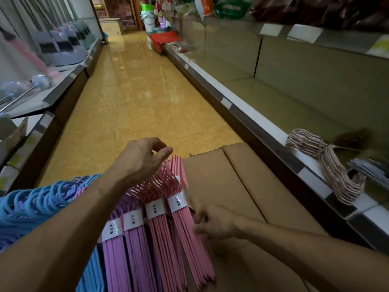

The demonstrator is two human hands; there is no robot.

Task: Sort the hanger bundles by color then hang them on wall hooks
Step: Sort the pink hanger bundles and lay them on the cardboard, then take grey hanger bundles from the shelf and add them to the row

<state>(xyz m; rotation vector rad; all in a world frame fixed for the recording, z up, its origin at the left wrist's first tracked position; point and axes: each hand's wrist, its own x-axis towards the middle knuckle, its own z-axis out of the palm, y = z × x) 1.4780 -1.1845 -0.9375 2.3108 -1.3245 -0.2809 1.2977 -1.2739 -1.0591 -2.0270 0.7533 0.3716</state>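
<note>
**A:** What was the biggest thing in view?

**B:** The cardboard box [221,186], closed, standing on the aisle floor [130,98]. Everything else I placed from it. To its right ran the low shelf [263,123]; to its left, across the aisle, a second shelf carried brooms [63,45].

**A:** And the hanger bundles?

**B:** They lay at the box's left edge, side by side. The pink bundles [179,224] were nearest the box, overlapping its top; the purple bundles [124,249] came next leftward; the blue bundles [31,205] were farthest from it. The pink and purple ones each wore a white paper band.

**A:** Anything on the shelf?

**B:** A beige-pink bundle [328,165] lay on it, right of the box.

**A:** The hands?

**B:** The left hand [145,157] hovered over the hook ends of the pink bundles at the box's far left corner, fingers loosely curled, thumb and forefinger near each other. I could not tell whether it held anything. The right hand [214,224] lay over the box's near part, fingers curled against the side of the outermost pink bundle, gripping it.
</note>
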